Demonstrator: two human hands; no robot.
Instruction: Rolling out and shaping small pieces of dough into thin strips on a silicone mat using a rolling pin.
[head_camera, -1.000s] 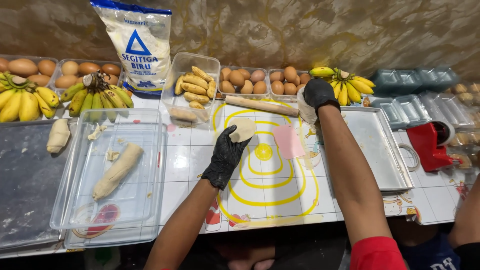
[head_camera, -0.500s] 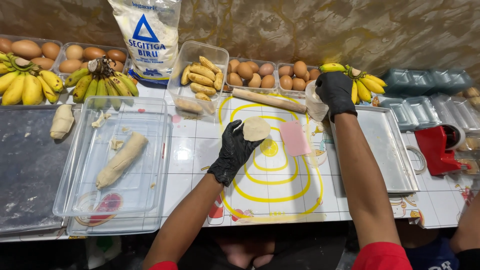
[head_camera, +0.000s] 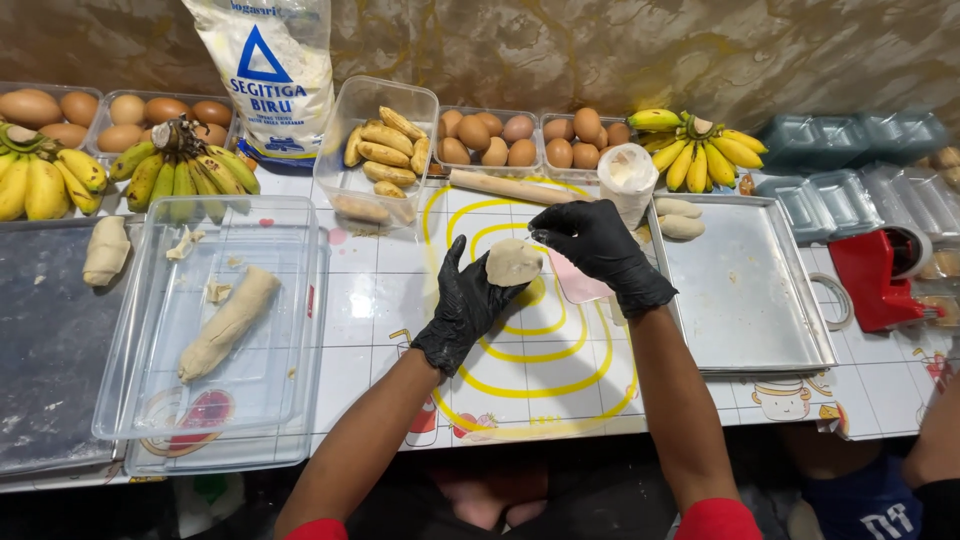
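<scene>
Both my hands wear black gloves. My left hand (head_camera: 468, 305) holds a small round piece of pale dough (head_camera: 512, 262) in its palm above the white mat with yellow rings (head_camera: 520, 350). My right hand (head_camera: 600, 245) hovers just right of the dough, fingers curled at its edge. A wooden rolling pin (head_camera: 510, 187) lies behind the hands. A clear tub of peeled bananas (head_camera: 380, 150) stands at the back, left of the pin.
A clear tray (head_camera: 290, 300) on the left holds a dough log (head_camera: 228, 322). A metal tray (head_camera: 740, 290) with two dough pieces sits right. Banana bunches (head_camera: 700, 150), egg trays (head_camera: 520, 140), a flour bag (head_camera: 270, 75) and a red tape dispenser (head_camera: 880, 280) surround. Another person's arm (head_camera: 935, 450) shows at right.
My right hand came back from the white cup near the bananas to the dough. My left hand lifted the dough piece off the mat.
</scene>
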